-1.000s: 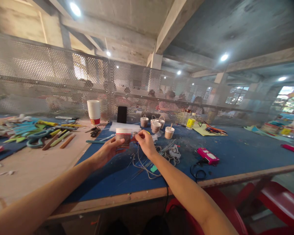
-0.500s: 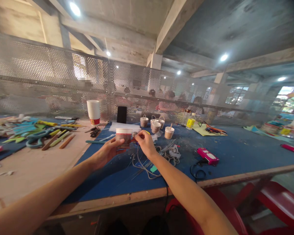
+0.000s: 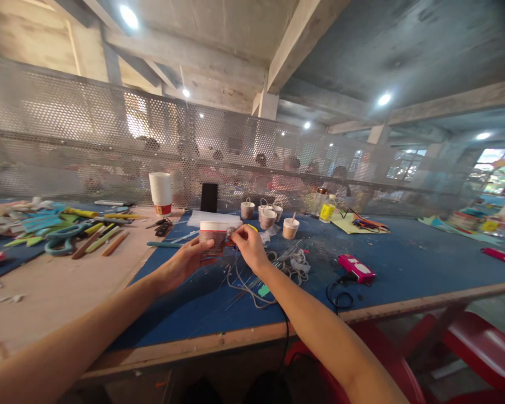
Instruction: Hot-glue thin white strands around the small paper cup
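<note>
Gripped cup (image 3: 212,235) in left hand (image 3: 184,262), raised just over blue table (image 3: 404,269). Pinched cord (image 3: 244,280) at its side with right hand (image 3: 248,247). Barely shifted since a second back; wrapping apparently unfinished. Glue gun (image 3: 357,268) well right.

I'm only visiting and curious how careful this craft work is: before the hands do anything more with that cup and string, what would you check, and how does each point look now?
1. Left hand has a firm hold of the cup: ok, fingers wrap its side.
2. Right hand pinches something at the cup's edge: ok, though the piece itself is too small to name.
3. String runs free under the hands: cannot tell, it lies in loose loops among wires.
4. Pink tool is out of the way: ok, it lies apart to the right.
5. Small cups behind are out of the way: ok, they stand further back.
</note>
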### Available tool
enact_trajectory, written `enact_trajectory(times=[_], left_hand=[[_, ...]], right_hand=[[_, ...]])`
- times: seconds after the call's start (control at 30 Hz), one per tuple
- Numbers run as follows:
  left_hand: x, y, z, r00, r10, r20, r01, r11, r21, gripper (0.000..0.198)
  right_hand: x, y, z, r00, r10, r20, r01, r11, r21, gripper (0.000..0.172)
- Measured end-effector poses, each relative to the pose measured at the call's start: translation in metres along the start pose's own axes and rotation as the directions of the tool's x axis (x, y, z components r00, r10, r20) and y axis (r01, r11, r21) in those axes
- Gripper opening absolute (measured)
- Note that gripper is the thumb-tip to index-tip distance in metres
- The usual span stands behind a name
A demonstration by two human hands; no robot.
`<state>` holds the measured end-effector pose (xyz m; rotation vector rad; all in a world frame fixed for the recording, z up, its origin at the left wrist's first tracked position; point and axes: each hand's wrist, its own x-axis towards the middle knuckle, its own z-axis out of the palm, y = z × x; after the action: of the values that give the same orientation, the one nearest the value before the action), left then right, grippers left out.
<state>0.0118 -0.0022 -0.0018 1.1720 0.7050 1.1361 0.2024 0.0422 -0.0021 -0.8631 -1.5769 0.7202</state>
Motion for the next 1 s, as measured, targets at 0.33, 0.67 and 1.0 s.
enact_trajectory(times=[0.33, 0.67, 1.0], left_hand=[[-0.0001, -0.001, 0.0004, 1.0, -0.002, 0.017, 0.003, 1.0, -0.014, 0.033], [0.0013, -0.0033, -0.0011, 0.999, -0.003, 0.037, 0.003, 1.0, -0.007, 0.034], [-0.0042, 0.0008, 0.0051, 1.0, 0.01, 0.027, -0.011, 0.999, 0.033, 0.047]], right_hand=[[-0.0011, -0.0038, -0.0003, 1.0, 0.004, 0.005, -0.004, 1.0, 0.022, 0.013], [-0.0014, -0.0056, -0.0006, 0.999, 0.03, 0.033, -0.032, 0.997, 0.066, 0.012], [0.0012, 0.0017, 0.0004, 0.997, 0.054, 0.059, -0.062, 0.988, 0.143, 0.014]])
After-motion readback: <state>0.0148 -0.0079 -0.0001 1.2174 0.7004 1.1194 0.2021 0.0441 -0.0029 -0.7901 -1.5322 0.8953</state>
